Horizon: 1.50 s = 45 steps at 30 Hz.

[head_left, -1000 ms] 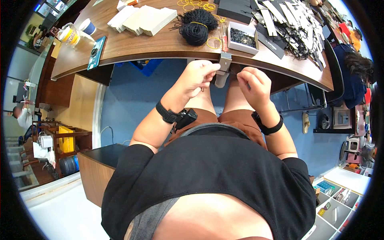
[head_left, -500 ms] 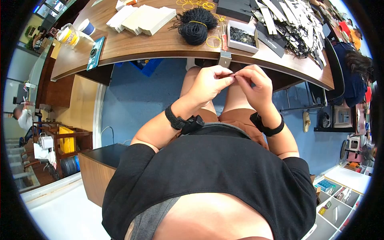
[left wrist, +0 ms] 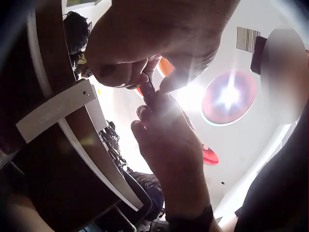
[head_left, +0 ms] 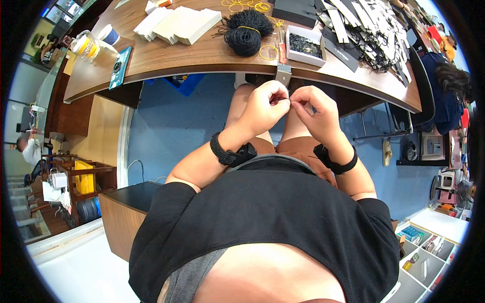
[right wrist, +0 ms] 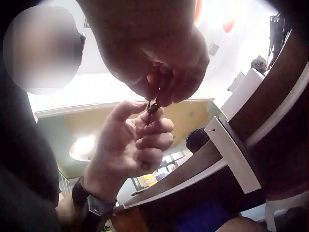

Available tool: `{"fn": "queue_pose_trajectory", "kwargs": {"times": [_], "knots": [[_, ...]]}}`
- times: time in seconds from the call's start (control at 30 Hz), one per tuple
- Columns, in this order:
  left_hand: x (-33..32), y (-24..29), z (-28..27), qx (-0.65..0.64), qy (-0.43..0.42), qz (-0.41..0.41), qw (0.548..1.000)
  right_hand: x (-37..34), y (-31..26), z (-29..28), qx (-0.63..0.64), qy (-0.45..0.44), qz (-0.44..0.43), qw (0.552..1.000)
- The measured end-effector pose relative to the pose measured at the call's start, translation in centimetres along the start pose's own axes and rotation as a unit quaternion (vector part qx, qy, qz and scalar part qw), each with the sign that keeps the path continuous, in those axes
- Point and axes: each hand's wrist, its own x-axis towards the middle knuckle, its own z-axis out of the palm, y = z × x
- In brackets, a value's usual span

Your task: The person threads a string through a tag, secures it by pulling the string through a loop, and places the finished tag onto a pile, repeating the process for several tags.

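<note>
Fingertip to fingertip, the left hand and the right hand meet above the lap, just off the table's front edge. In the right wrist view a small dark cord piece is pinched between the left hand's thumb and index finger, its other fingers curled. The right hand pinches the same piece from above with thumb and finger. A grey metal bracket stands at the table edge behind the hands.
On the table lie a bundle of black cord, a white box of small black pieces, pale card stacks, yellow bands, a phone and a heap of black-and-white tags.
From a second ago, when they were apart, the hands have come together. Since half a second ago they have shifted slightly left and down, the left fingers curling more.
</note>
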Motion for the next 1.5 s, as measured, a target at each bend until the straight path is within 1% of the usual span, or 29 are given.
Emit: {"fn": "queue_pose_trajectory", "kwargs": {"times": [0.03, 0.13, 0.23, 0.27, 0.33, 0.37, 0.43, 0.47, 0.53, 0.57, 0.6, 0.63, 0.67, 0.77, 0.8, 0.9, 0.93, 0.97, 1.0, 1.03, 1.07, 1.17, 1.2, 1.23, 1.3, 1.33, 1.4, 1.43, 1.5], "knots": [[0.0, 0.3, -0.2, 0.050, -0.004, 0.023, 0.998, -0.1, 0.0, 0.0, 0.026, 0.007, 0.029, 0.999], [0.0, 1.5, -0.2, 0.083, -0.003, 0.023, 0.996, -0.3, -0.1, -0.1, 0.116, 0.033, 0.118, 0.986], [0.3, 0.9, -0.2, 0.038, 0.018, 0.027, 0.999, -0.2, -0.4, -0.3, 0.129, 0.043, 0.127, 0.982], [0.3, 1.0, -0.1, -0.032, 0.016, -0.025, 0.999, -0.2, -0.4, -0.3, 0.151, 0.041, 0.142, 0.977], [0.4, 1.5, -0.1, -0.171, 0.011, -0.126, 0.977, -0.3, -0.2, -0.2, 0.146, 0.033, 0.145, 0.978], [0.4, 1.4, -0.1, -0.183, 0.014, -0.140, 0.973, -0.4, -0.2, -0.2, 0.144, 0.028, 0.146, 0.978], [0.4, 1.0, -0.3, -0.209, 0.021, -0.166, 0.964, -0.1, -0.4, -0.5, 0.052, 0.029, 0.084, 0.995], [0.5, 0.3, -0.5, -0.161, 0.026, -0.131, 0.978, 0.0, -0.5, -0.6, 0.005, 0.029, 0.053, 0.998], [1.0, -0.8, -0.9, -0.063, 0.034, -0.061, 0.996, -0.1, -0.1, -0.7, -0.022, 0.060, 0.002, 0.998], [1.1, -1.2, -1.5, -0.161, 0.011, -0.138, 0.977, -0.1, 0.2, -0.8, -0.036, 0.076, -0.023, 0.996], [1.2, -1.0, -2.2, -0.256, -0.013, -0.212, 0.943, -0.2, 0.7, -0.9, -0.059, 0.069, -0.049, 0.995], [1.2, -0.8, -2.8, -0.346, -0.036, -0.284, 0.893, -0.5, 1.3, -1.0, -0.082, 0.062, -0.075, 0.992], [1.3, -0.7, -3.0, -0.438, -0.067, -0.324, 0.836, -0.7, 1.8, -1.0, -0.105, 0.055, -0.100, 0.988], [1.5, -1.0, -3.2, -0.545, -0.094, -0.378, 0.742, -1.2, 2.1, -1.0, -0.129, 0.038, -0.131, 0.982], [1.6, -0.6, -3.1, -0.569, -0.093, -0.381, 0.722, -1.2, 2.2, -1.0, -0.141, 0.026, -0.148, 0.979], [1.4, 0.9, -2.0, -0.534, -0.056, -0.381, 0.753, -1.1, 1.8, -1.0, -0.161, -0.025, -0.189, 0.968], [1.2, 0.7, -1.8, -0.506, -0.070, -0.348, 0.786, -1.1, 1.8, -0.8, -0.168, -0.050, -0.194, 0.965], [1.0, 0.6, -1.3, -0.418, -0.056, -0.318, 0.849, -1.0, 1.7, -0.8, -0.160, -0.045, -0.191, 0.967], [0.7, 0.7, -0.7, -0.324, -0.042, -0.283, 0.902, -0.7, 1.4, -0.8, -0.152, -0.039, -0.188, 0.970], [0.5, 0.9, -0.2, -0.225, -0.028, -0.245, 0.943, -0.5, 1.2, -0.8, -0.144, -0.033, -0.185, 0.971], [0.2, 1.3, 0.1, -0.117, -0.029, -0.151, 0.981, -0.4, 1.2, -1.0, -0.137, -0.016, -0.171, 0.976], [0.3, 0.8, 0.2, -0.022, -0.017, -0.053, 0.998, -0.1, 1.0, -0.7, -0.078, 0.041, -0.071, 0.994], [0.3, 1.4, 0.1, -0.035, -0.015, -0.093, 0.995, -0.2, 0.6, -0.7, -0.042, 0.028, 0.025, 0.998], [0.3, 1.2, 0.1, -0.046, -0.015, -0.085, 0.995, -0.3, 0.8, -0.4, 0.035, 0.040, 0.074, 0.996], [0.2, 0.8, 0.3, -0.069, -0.018, -0.071, 0.995, -0.9, 1.3, 0.4, 0.186, 0.062, 0.173, 0.965], [0.2, 1.0, 0.3, -0.045, -0.026, -0.078, 0.996, -0.9, 1.2, 0.5, 0.257, 0.056, 0.194, 0.945], [0.2, 1.6, 0.2, 0.003, -0.042, -0.093, 0.995, -0.7, 0.7, 0.3, 0.180, 0.037, 0.179, 0.966], [0.2, 1.1, 0.3, -0.019, -0.028, -0.086, 0.996, -0.6, 0.5, 0.3, 0.141, 0.027, 0.171, 0.975], [0.4, 0.2, 0.6, -0.065, -0.002, -0.071, 0.995, -0.5, 0.1, 0.1, 0.025, 0.019, 0.106, 0.994]]}}
